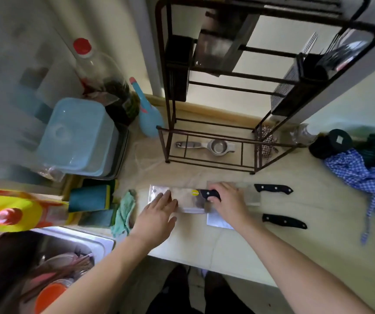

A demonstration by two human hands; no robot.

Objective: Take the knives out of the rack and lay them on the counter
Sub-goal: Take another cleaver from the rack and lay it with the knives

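Both forearms reach in from the bottom of the view toward a cleaver (182, 199) lying flat on the pale surface (238, 250), in front of the dark metal rack (204, 141). Right hand (228, 200) has its fingers (216, 197) wrapped around the cleaver's black handle, clamped on it; left hand (159, 214) lies with its fingers spread apart and flat, the tips resting on the broad blade. Two more cleavers are already down to the right, an upper one (272, 189) and a lower one (283, 220), their blades partly hidden under the right hand and wrist. The blade in hand appears to overlap the blade of at least one of them, so sliding it could scrape steel on steel or nudge a neighbour out of line. Left fingertips sit close to what looks like the cutting edge; a push or drag along it could nick them. The lower cleaver lies nearest the front edge of the surface, and a sweep of the right forearm on withdrawal could knock it off toward the person's feet. One more wide blade (218, 48) seems to hang high in the rack, though blur makes that uncertain, so the job is probably not finished.
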